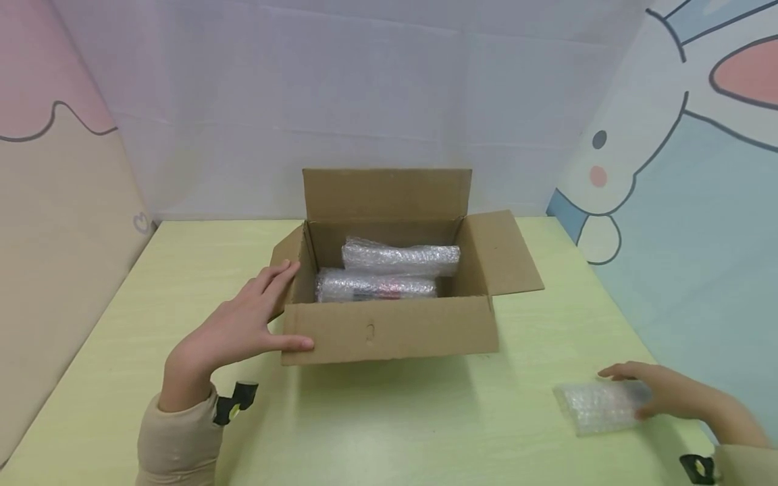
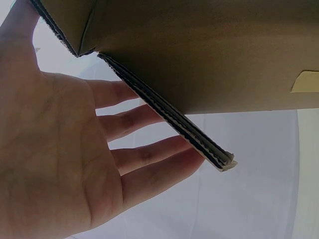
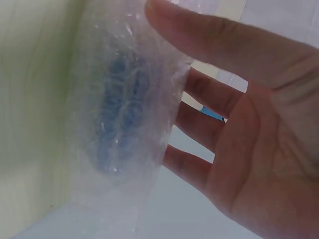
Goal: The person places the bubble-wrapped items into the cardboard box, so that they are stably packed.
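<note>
An open cardboard box (image 1: 389, 331) stands in the middle of the pale green table (image 1: 389, 425). Two bubble-wrapped rolls (image 1: 401, 258) (image 1: 373, 286) lie side by side inside it. My left hand (image 1: 243, 324) rests flat against the box's front left corner, thumb on the front wall and straight fingers along the left flap (image 2: 169, 114). In the left wrist view that hand (image 2: 60, 164) is spread beside the box (image 2: 209, 50). At the table's right, a small bubble-wrap packet (image 1: 598, 405) lies flat. My right hand (image 1: 662, 391) touches its right end with relaxed fingers, and the thumb (image 3: 214, 40) lies across the packet (image 3: 119, 114).
Padded panels wall in the table on the left, back and right; the right one (image 1: 699, 169) shows a cartoon rabbit. The box's back flap (image 1: 386, 192) stands upright and its right flap (image 1: 504, 253) slopes outward. Bare tabletop stretches in front of the box.
</note>
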`<action>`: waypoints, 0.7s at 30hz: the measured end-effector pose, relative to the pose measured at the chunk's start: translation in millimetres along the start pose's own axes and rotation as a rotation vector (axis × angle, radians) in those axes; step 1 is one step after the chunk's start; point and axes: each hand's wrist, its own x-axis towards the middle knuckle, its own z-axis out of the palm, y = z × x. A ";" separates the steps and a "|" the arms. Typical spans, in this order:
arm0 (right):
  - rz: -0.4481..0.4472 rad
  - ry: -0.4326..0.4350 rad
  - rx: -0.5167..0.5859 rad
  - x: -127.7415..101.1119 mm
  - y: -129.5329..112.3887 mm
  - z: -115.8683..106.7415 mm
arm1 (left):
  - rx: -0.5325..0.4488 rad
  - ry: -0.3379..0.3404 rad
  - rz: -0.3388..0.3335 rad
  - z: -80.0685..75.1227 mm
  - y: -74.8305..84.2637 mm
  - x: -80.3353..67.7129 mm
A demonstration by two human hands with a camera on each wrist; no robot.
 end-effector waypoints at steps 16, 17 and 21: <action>0.224 0.156 -0.038 33.5 -22.1 -10.8 | 0.016 0.004 0.010 1.7 -2.1 1.1; 0.227 0.159 -0.040 34.8 -22.9 -11.7 | 0.017 0.005 0.011 1.7 -2.2 1.1; 0.239 0.166 -0.041 38.6 -25.3 -14.6 | 0.017 0.006 0.011 1.9 -2.8 1.3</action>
